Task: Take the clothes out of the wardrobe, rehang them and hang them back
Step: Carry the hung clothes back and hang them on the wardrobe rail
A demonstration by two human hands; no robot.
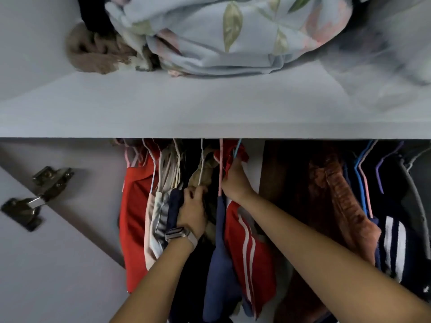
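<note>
My right hand (234,180) up near rail, fingers curled round neck of red striped garment (247,238) and its hanger (blue hook, I think). My left hand (192,209) curled into hanging clothes beside it, gripping dark fabric, parting them. Garment soft, light, likely to slip off; take it by hanger neck. Wardrobe (210,131) packed tight; shelf above holds floral bedding (224,38).

1. A pale floral quilt (210,36) lies bundled on the shelf (163,106) above the rail.
2. A brown fuzzy bundle (93,54) sits just left of it, touching it.
3. Two metal hinges (37,194) join the open door (46,264) at the left.
</note>
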